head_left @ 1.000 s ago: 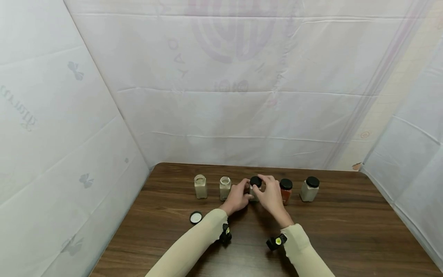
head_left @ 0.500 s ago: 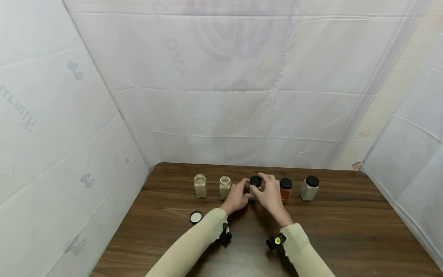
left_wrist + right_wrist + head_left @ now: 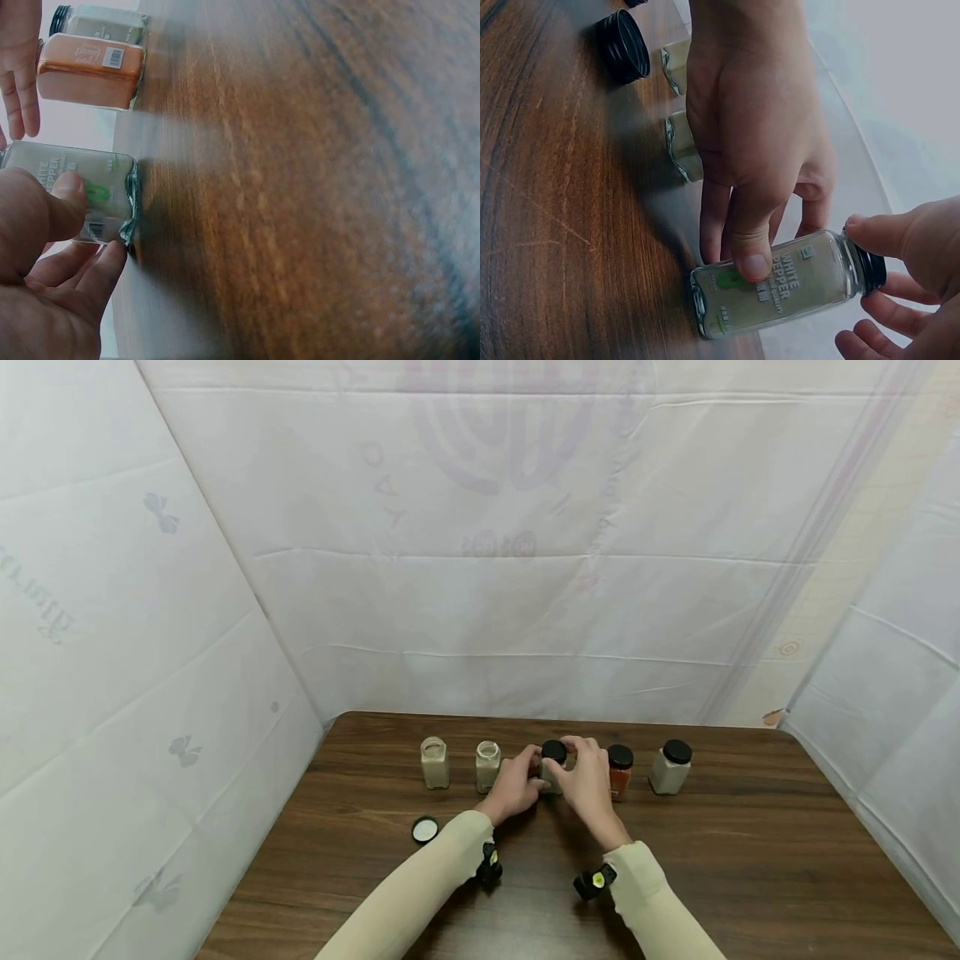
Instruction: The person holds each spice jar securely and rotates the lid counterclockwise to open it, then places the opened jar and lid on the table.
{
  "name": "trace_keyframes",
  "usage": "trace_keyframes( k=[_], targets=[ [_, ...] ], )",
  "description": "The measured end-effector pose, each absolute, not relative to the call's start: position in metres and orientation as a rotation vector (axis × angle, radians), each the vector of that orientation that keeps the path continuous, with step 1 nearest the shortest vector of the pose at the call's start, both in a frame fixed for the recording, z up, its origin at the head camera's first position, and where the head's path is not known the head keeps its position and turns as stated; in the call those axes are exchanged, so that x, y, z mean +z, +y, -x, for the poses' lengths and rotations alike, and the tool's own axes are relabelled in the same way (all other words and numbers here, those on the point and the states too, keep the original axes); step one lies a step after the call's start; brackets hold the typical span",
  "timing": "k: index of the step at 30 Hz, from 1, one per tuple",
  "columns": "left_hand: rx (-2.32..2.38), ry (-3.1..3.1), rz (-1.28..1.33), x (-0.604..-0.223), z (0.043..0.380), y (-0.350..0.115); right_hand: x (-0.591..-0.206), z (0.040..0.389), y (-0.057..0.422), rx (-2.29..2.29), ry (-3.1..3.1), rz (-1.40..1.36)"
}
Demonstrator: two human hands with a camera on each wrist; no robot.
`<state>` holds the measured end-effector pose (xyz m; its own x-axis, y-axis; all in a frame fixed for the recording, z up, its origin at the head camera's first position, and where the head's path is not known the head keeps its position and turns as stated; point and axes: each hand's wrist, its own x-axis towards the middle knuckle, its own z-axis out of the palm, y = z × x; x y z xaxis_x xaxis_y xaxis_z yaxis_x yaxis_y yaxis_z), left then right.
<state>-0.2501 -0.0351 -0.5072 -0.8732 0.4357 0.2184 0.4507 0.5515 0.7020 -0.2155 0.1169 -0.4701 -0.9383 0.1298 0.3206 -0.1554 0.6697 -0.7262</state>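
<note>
White printed sheeting [image 3: 450, 627] is seen behind a brown table [image 3: 750, 877], on which a white pepper jar [image 3: 799, 277] is placed between two uncapped jars [image 3: 435, 770] and a reddish jar [image 3: 620, 783]. Its body is gripped by the left hand [image 3: 514, 787], while its black lid [image 3: 554, 750] is pinched between thumb and fingers of the right hand [image 3: 590, 783]. A capped pale jar [image 3: 667, 775] is placed at the row's right end; an upturned lid [image 3: 424, 831] is seen near the left sleeve [image 3: 420, 885].
</note>
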Motion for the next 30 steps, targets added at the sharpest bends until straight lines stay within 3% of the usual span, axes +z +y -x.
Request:
trace_keyframes(
  k=[11, 30],
  targets=[
    [-1.206, -2.754, 0.794, -0.5073, 0.2509, -0.0359, -0.4673, 0.2131, 0.1199, 1.272, -2.585, -0.128],
    [-1.275, -2.744, 0.764, -0.5088, 0.2495, -0.0342, -0.4690, 0.2139, 0.1185, 1.211, -2.568, -0.074]
  ],
)
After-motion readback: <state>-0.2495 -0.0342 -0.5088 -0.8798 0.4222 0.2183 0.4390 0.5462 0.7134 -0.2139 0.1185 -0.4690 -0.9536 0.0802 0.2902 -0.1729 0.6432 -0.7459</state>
